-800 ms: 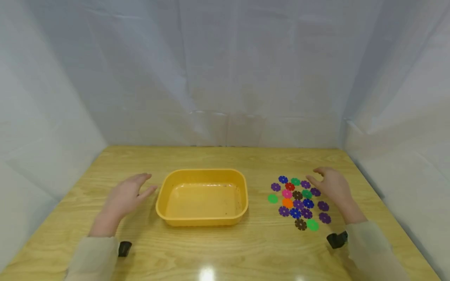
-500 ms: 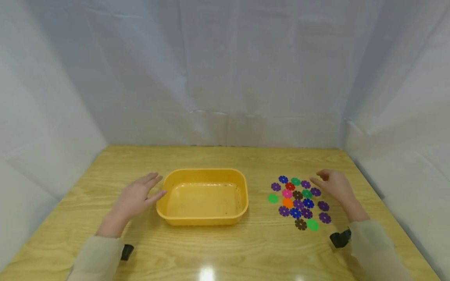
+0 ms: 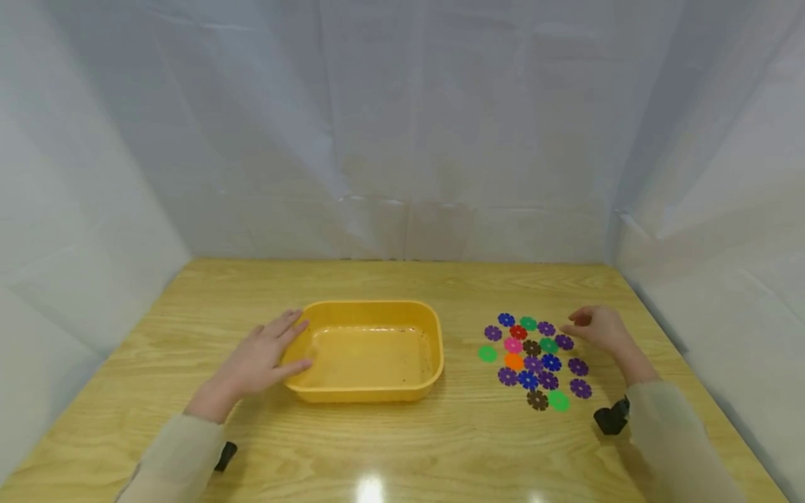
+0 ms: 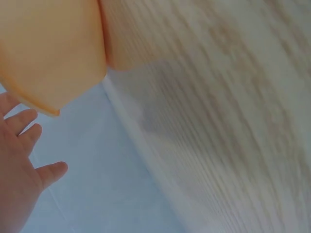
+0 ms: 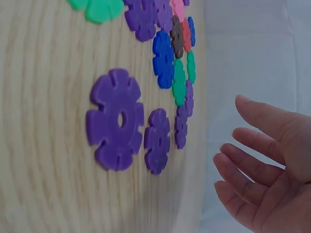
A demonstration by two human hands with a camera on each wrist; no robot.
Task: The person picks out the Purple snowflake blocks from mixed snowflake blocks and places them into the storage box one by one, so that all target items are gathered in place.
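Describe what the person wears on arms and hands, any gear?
Both hands are bare: left hand, right hand. Long, loose beige sleeves cover both arms to the wrist. A small black device sits at the right wrist, another at the left.

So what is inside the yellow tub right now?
The yellow tub holds no pieces: only its bare floor with a few dark specks shows. The left hand rests on its left rim and covers a little of that edge. The coloured flower discs lie on the table.

Glossy wood-grain table [image 3: 440, 447], smooth plastic tub [image 3: 371, 395], plastic discs [image 3: 532, 360]
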